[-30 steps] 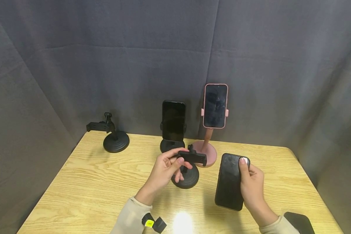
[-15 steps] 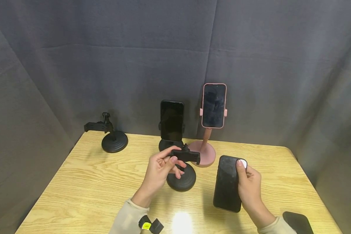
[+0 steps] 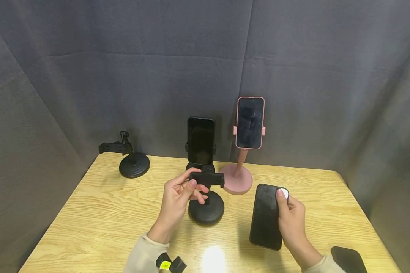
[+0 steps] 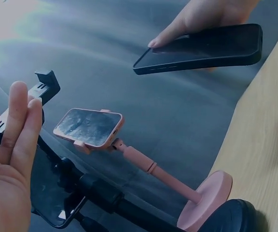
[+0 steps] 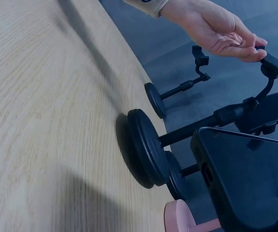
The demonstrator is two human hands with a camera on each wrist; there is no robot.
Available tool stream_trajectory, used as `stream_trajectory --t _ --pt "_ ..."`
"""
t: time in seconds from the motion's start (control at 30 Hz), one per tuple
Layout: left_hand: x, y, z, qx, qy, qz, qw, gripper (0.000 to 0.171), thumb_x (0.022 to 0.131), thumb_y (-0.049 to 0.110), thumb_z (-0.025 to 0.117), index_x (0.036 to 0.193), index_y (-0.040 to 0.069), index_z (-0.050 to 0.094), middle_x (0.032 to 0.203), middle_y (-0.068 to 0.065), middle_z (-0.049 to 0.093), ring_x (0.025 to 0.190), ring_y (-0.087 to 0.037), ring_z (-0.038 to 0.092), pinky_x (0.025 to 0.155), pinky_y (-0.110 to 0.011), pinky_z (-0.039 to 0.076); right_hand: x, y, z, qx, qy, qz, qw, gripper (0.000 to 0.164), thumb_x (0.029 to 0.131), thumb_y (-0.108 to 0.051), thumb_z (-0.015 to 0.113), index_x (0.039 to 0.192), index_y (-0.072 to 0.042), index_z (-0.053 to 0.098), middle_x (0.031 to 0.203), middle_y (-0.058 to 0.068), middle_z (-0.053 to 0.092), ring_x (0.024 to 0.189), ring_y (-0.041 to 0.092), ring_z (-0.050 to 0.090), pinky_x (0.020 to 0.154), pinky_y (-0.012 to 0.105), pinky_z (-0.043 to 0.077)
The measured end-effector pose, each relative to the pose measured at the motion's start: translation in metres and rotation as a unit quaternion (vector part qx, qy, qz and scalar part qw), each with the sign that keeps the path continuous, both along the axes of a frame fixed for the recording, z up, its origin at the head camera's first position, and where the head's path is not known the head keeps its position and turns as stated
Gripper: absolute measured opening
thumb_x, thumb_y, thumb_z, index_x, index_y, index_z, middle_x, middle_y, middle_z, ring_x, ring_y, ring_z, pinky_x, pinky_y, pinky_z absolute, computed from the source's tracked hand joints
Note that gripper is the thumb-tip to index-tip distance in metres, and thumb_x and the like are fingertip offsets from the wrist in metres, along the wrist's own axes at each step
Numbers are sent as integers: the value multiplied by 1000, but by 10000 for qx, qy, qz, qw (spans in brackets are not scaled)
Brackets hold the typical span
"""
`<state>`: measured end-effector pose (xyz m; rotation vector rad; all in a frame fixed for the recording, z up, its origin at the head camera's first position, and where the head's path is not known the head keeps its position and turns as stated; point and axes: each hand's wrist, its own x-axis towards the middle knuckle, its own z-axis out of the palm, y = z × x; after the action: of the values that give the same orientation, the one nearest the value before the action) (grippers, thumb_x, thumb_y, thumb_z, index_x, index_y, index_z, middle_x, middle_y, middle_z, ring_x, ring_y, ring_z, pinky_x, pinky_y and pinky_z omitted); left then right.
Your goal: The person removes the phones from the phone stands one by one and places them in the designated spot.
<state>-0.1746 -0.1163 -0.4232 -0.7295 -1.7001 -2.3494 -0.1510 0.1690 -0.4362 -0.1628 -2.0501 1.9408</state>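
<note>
My left hand (image 3: pixel 174 199) pinches the left end of a black phone holder clamp (image 3: pixel 216 179) between thumb and fingers. The clamp tops a black phone stand whose round base (image 3: pixel 206 214) is at the table's middle. In the right wrist view that stand's pole (image 5: pixel 189 130) rises from its base. My right hand (image 3: pixel 291 220) grips a black smartphone (image 3: pixel 265 227) by its right side, thumb on the front near a small white patch (image 3: pixel 285 192). The left wrist view shows this smartphone (image 4: pixel 201 50) held up apart from the stand.
Behind stand a black stand holding a black phone (image 3: pixel 201 140) and a pink stand (image 3: pixel 239 180) holding a pink-cased phone (image 3: pixel 250 123). Another black stand (image 3: pixel 134 167), its clamp holding nothing, is at back left. One more dark phone (image 3: pixel 348 259) lies at front right. Grey curtains (image 3: pixel 140 76) surround the table.
My left hand has moved left, and the black phone stand has shifted left with it. My right hand and the smartphone have stayed almost in place, slightly lower.
</note>
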Motion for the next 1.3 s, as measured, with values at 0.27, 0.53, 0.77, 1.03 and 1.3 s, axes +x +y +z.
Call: stream_trajectory --t 0.27,0.53,0.77,1.03,1.3 --pt "0 -10 2 -2 269 29 9996 27 107 9 50 127 -8 56 84 5 75 62 -4 70 74 -32 64 1 5 -3 10 -10 42 10000 35 108 -24 50 82 -19 74 70 -9 75 58 8 72 53 23 59" --pt "3 -21 8 -164 166 139 9996 25 107 8 49 128 -3 57 82 5 76 65 -6 72 79 -32 64 5 13 -8 106 59 191 9997 36 108 -22 48 83 -18 74 74 -10 75 61 8 73 55 23 60" --pt "5 -33 14 -187 71 171 9997 22 107 11 49 124 3 59 82 4 75 67 -7 73 80 -30 64 6 15 -11 101 94 255 9996 38 108 -21 48 82 -11 73 72 -8 75 59 8 73 54 24 59" --pt "6 -48 22 -118 37 343 9993 21 108 10 47 124 8 60 82 3 76 68 -7 74 82 -30 63 10 26 -16 559 -204 151 9981 36 110 -26 44 91 -12 71 76 -14 75 65 5 73 59 22 60" --pt "6 -63 26 -117 177 498 9985 24 108 7 46 127 -1 57 82 2 76 68 -8 74 83 -30 63 14 33 -18 595 -201 178 9979 36 110 -26 45 87 -17 71 74 -14 74 62 5 73 57 22 60"
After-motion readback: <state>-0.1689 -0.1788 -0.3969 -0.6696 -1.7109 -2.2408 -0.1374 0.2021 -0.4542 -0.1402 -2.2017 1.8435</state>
